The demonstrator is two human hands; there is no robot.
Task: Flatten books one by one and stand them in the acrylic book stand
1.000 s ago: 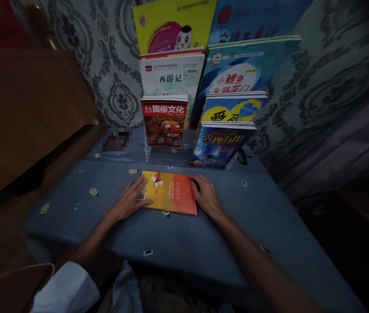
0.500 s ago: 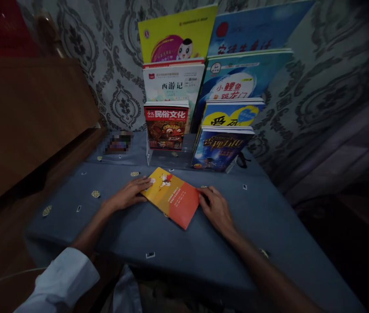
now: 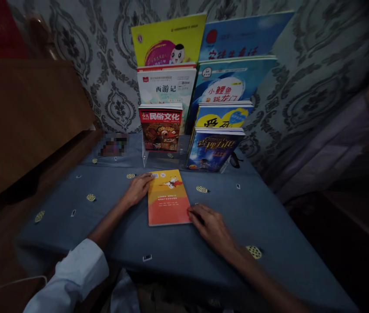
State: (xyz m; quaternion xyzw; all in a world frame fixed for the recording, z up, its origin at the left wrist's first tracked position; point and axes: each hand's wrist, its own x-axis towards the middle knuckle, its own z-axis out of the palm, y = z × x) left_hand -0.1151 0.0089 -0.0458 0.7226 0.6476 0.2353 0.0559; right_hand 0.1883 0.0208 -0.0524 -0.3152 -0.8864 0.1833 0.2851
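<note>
A thin book (image 3: 169, 202) with a yellow-to-orange cover lies flat on the blue-grey cloth, close to square with me. A barcode shows at its upper left corner, and a small figure in red and white is printed near its top. My left hand (image 3: 139, 188) grips that upper left corner, its fingertips on the cover. At the lower right edge, my right hand (image 3: 211, 226) holds the book between thumb and curled fingers.
Behind the book, a clear stand (image 3: 166, 159) holds several upright books, including a red-and-brown one (image 3: 162, 132) and a dark blue one (image 3: 215, 150). A pixelated patch (image 3: 114, 144) is at the back left. Dark glasses (image 3: 236, 161) lie partly hidden at right. A wooden cabinet (image 3: 31, 126) stands left.
Both hands have turned the book clockwise on the cloth, from slanted to nearly straight. My right hand has come slightly nearer to me. The view has shifted a little.
</note>
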